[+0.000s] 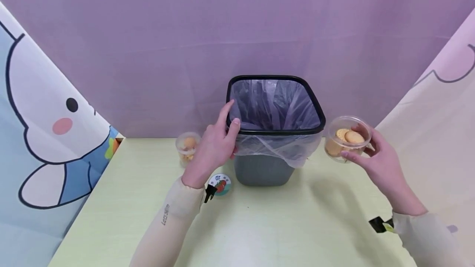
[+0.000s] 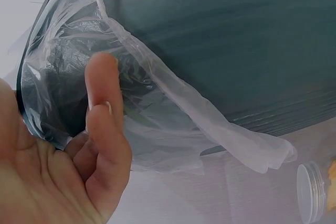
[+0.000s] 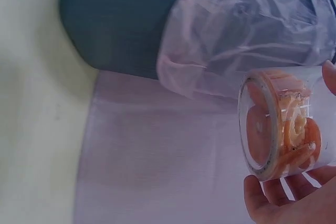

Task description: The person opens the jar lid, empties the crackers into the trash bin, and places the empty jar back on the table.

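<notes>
Right grip [image 1: 384, 166] clamped round a clear plastic jar [image 1: 332, 149] of biscuits [image 1: 354, 137], held roughly upright above the desk [image 1: 274, 226], just right of the lined trash bin [image 1: 265, 171], whose left rim [image 1: 280, 132] the left grip [image 1: 215, 143] holds.

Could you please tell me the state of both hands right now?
Left hand: closed, gripping the bin by its rim.
Right hand: closed around a clear jar of biscuits.

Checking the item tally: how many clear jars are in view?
2. The first jar is held in the right hand, right of the bin; the second jar is on the table, left of the bin. Others could be hidden behind the bin.
</notes>
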{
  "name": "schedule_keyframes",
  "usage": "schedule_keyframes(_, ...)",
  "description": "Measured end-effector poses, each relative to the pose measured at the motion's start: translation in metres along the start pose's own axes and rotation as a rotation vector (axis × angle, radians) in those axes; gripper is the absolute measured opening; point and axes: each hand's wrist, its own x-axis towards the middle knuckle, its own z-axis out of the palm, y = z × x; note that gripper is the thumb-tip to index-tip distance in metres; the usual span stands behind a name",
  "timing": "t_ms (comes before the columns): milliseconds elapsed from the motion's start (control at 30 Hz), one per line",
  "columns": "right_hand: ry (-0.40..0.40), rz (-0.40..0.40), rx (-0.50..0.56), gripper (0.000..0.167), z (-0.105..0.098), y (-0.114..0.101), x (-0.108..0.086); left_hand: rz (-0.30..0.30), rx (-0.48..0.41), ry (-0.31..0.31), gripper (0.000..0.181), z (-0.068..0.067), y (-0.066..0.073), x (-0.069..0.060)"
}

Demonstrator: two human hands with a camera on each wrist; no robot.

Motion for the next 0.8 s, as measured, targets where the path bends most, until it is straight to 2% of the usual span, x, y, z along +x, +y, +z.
schedule_keyframes(167,-0.001,-0.019,-0.034,0.073,-0.010,-0.016,0.015,0.003,-0.004,-0.003,0.061,0.000,0.001,0.000)
schedule_keyframes(333,-0.006,0.000,-0.041,0.076,-0.013,-0.028,0.027,0.000,-0.006,0.002,0.059,0.000,0.000,0.000)
schedule_keyframes(467,-0.007,0.016,-0.088,0.079,-0.015,-0.033,0.037,-0.002,-0.003,0.003,0.060,0.000,-0.001,0.000)
schedule_keyframes(700,0.015,-0.094,-0.186,0.081,-0.018,-0.047,0.060,0.010,-0.007,-0.002,0.058,0.001,-0.002,0.001)
schedule_keyframes(800,0.004,-0.114,-0.234,0.082,-0.018,-0.056,0.068,0.008,-0.008,-0.001,0.057,0.000,-0.002,0.000)
